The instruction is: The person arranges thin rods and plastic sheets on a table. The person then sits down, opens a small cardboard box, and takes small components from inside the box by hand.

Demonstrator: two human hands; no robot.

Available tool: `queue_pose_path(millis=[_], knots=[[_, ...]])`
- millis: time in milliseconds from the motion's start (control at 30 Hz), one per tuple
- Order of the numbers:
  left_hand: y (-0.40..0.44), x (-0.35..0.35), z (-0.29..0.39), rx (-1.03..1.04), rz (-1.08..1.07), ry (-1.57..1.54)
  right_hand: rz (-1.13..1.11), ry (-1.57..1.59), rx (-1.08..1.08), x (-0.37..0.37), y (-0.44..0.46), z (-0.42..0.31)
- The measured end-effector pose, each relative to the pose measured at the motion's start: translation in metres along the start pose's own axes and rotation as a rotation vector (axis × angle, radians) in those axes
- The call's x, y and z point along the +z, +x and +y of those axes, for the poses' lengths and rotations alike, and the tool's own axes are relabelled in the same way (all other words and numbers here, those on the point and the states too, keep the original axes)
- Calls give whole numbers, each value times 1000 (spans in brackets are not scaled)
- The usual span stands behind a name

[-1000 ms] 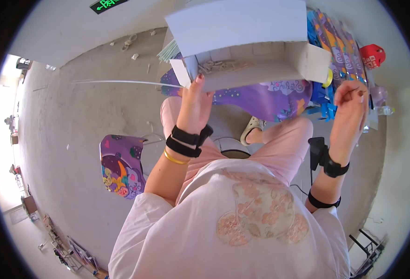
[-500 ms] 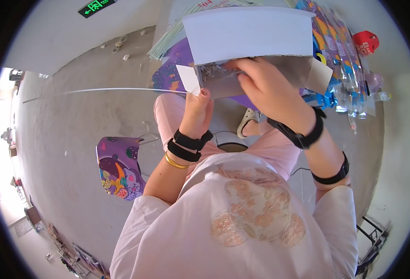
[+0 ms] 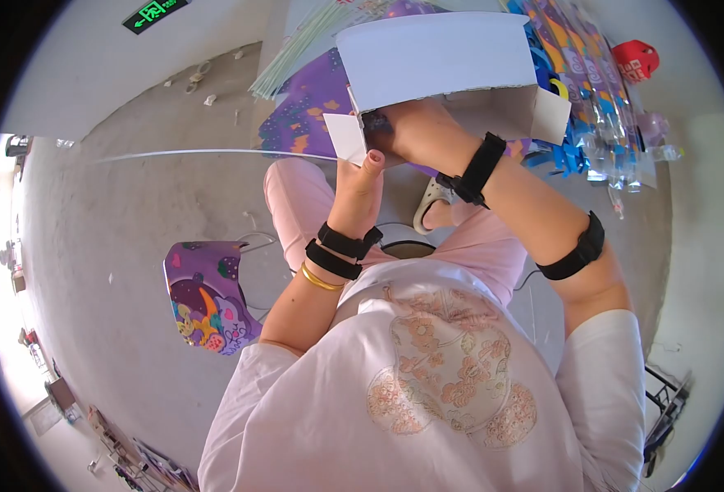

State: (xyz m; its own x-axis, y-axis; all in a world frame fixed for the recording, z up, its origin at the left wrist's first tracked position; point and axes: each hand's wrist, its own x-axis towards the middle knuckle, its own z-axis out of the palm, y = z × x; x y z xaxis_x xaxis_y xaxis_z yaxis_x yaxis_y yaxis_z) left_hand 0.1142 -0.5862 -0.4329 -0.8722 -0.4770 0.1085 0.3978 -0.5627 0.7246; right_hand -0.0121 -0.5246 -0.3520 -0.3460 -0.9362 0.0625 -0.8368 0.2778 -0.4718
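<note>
A white cardboard box (image 3: pixel 444 57) stands tilted in front of me, its lid raised and its inside facing me. My left hand (image 3: pixel 357 190) grips the box's lower left corner, thumb up beside the small side flap (image 3: pixel 346 138). A long thin white strip (image 3: pixel 214 152) runs out leftward from near that hand; whether the fingers pinch it too is hidden. My right hand (image 3: pixel 417 133) reaches deep into the box at its left end, where a dark patch (image 3: pixel 376 127) shows. The fingers of this hand are out of sight inside.
Behind the box lie purple printed sheets (image 3: pixel 304 111), a bundle of pale thin strips (image 3: pixel 300 53) and clear-wrapped colourful packs (image 3: pixel 579 66). A red item (image 3: pixel 635 61) sits at right. A purple printed panel (image 3: pixel 210 299) is at left, above the grey floor (image 3: pixel 116 328).
My right hand has moved left and deeper into the box, so its fingers no longer show. The left hand still holds the box corner. The view has shifted slightly.
</note>
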Motion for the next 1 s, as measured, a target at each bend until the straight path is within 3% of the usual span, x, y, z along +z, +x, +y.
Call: queue_pose_path(millis=[67,133,333,633,1000], knots=[[-2,0,-2,9,34,-5,22,-73,14,2,-1,2],[-2,6,4,7,35,-2,83,102,-49,2,-3,6],[0,11,7,22,41,20,105,219,-91,1,-3,12],[-1,16,0,18,50,27,34,1,-53,-1,-3,8],[2,16,2,34,42,39,63,155,-108,1,-2,15]])
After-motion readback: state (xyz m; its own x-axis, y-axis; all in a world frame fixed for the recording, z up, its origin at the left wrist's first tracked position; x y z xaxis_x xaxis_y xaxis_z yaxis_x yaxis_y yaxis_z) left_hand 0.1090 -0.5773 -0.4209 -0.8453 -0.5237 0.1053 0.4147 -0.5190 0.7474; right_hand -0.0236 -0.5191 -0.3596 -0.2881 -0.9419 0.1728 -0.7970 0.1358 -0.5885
